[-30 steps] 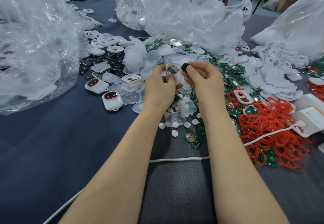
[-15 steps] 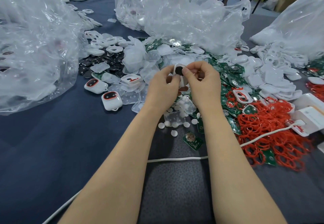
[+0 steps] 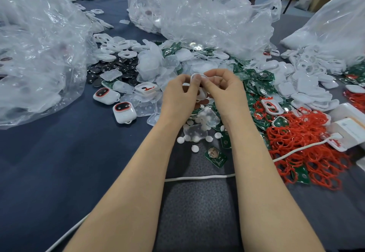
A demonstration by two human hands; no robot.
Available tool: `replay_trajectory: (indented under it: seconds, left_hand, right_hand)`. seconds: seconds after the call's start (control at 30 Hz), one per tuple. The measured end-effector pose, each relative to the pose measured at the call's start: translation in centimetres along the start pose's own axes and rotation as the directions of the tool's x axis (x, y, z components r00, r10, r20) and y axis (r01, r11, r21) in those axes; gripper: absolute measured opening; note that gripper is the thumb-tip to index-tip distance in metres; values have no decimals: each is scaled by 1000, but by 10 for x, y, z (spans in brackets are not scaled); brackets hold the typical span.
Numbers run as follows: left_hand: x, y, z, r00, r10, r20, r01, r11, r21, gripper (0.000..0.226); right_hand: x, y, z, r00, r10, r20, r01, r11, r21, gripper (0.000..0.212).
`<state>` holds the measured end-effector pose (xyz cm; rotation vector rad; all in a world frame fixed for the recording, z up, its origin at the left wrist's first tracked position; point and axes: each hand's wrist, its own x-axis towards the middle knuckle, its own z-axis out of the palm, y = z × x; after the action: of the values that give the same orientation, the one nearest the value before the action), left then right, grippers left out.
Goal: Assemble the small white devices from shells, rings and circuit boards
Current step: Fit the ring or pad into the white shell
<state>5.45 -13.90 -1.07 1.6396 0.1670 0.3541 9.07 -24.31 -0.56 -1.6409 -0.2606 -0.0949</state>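
Both my left hand (image 3: 178,95) and right hand (image 3: 223,92) pinch the white shell (image 3: 198,78) above the parts pile — if my thumbs press unevenly, the piece inside may seat crooked or pop out.

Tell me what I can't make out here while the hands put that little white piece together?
Head view, white shell: fingers of the left hand and right hand pinch it and cover its inside.
Head view, left plastic bag: crumpled film blurs its contents.
Head view, white box: cut off by the right edge.
Head view, lone circuit board: print too small to read.
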Motion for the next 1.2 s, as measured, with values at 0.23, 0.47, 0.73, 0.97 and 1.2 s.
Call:
replay_trajectory:
  seconds: [0.23, 0.47, 0.73, 0.97, 1.2]
  left_hand:
    - [2, 0, 1, 998, -55, -20, 56, 997, 60, 20]
    - [0, 2, 0, 999, -30, 22, 28, 997, 75, 12]
    - [1, 1, 3, 996, -61, 60, 61, 998, 10, 11]
    - [0, 2, 3, 998, -28, 50, 27, 1000, 14, 15]
    - [3, 0, 3, 1000, -20, 2, 20, 999, 42, 16]
  right_hand:
    - [0, 2, 2, 996, 88, 24, -89, 993, 81, 13]
    - [1, 1, 0, 981, 186, 53, -194, 955, 225, 12]
    - [2, 3, -4, 995, 101, 13, -102, 994, 31, 17]
    - [1, -2, 4, 999, 26, -36, -31, 986, -166, 13]
    - [-2, -4, 4, 999, 36, -9, -36, 993, -108, 12]
